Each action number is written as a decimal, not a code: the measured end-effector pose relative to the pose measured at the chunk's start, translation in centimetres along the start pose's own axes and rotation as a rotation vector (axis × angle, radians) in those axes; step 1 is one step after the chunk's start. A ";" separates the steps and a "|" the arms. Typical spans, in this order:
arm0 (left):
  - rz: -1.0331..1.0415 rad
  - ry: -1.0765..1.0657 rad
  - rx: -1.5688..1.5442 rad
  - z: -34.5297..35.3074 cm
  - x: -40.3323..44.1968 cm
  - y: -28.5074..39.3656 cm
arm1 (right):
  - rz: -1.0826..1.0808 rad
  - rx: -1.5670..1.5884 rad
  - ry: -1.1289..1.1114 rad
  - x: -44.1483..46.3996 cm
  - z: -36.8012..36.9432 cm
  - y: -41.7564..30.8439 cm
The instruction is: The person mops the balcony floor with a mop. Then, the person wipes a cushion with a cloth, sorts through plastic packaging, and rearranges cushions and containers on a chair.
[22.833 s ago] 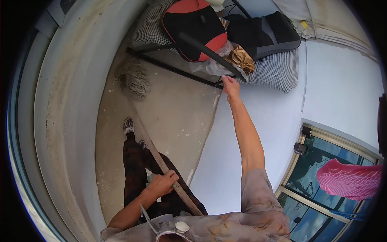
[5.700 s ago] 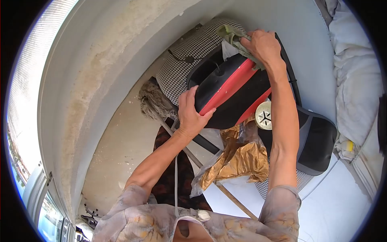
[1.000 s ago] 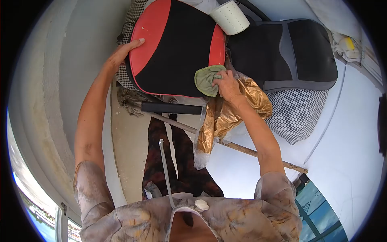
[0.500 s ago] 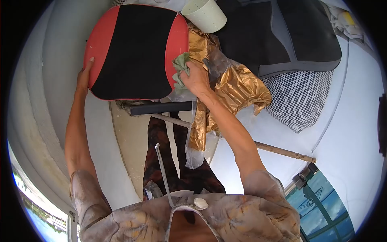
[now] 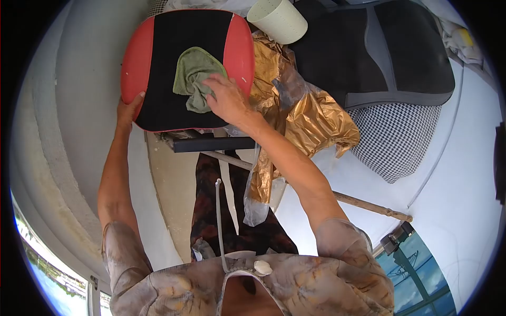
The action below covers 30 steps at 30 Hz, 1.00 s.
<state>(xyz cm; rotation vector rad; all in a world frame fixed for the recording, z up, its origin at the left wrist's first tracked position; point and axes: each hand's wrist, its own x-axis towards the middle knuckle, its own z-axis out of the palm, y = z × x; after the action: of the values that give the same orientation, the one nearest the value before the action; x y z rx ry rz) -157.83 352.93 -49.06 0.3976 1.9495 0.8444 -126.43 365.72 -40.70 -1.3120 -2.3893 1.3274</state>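
Note:
A red and black cushion (image 5: 174, 31) faces me at the upper left. My left hand (image 5: 129, 109) grips its lower left edge, thumb on the red front and the other fingers hidden behind. A green cloth (image 5: 195, 73) lies bunched on the black middle panel. My right hand (image 5: 227, 100) presses on the cloth's right side with the fingertips, the fingers bent onto it. Just right of the cushion is a crumpled gold and clear plastic wrapping (image 5: 316, 118). Above the wrapping a pale perforated pot (image 5: 279, 22) lies tilted.
A black and grey seat pad (image 5: 416, 52) rests on a houndstooth cushion (image 5: 395, 137) at the right. A dark bar (image 5: 213, 144) runs below the red cushion. The wooden pole (image 5: 369, 205) slants behind my right arm. A curved wall (image 5: 84, 105) stands at the left.
My right hand and the green cloth have moved left from the cushion's red right edge onto its black middle. Earlier the cushion was higher; my left hand still holds its edge.

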 end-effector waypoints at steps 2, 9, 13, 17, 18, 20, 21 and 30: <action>-0.005 0.027 -0.034 0.1 0.0 -0.5 | 0.061 -0.037 0.134 0.5 -2.8 1.6; -0.004 0.047 -0.049 0.1 0.3 -0.4 | 0.048 -0.444 0.583 4.8 -12.5 5.7; 0.013 0.044 -0.094 0.2 0.1 -0.6 | -0.042 -0.655 0.429 9.1 -15.7 5.1; 0.051 0.014 -0.101 0.1 0.0 -0.5 | 0.012 -0.724 0.185 11.6 -16.9 7.0; 0.046 0.023 -0.089 0.1 0.1 -0.6 | 0.095 -0.665 0.144 11.4 -17.3 6.4; 0.036 0.039 -0.071 0.2 0.2 -0.8 | 0.095 -0.664 0.161 10.3 -17.3 6.7; 0.023 0.046 -0.050 0.1 0.3 -0.9 | 0.099 -0.665 0.169 9.4 -17.2 6.9; -0.033 0.057 -0.054 0.1 0.7 -1.5 | -0.102 -0.485 0.478 2.7 -15.3 7.3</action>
<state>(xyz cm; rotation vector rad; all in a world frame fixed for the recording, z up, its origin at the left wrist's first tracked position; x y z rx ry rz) -158.01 352.32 -50.53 0.3120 1.9755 0.8939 -116.43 379.29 -37.51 -1.3830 -2.4449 0.3443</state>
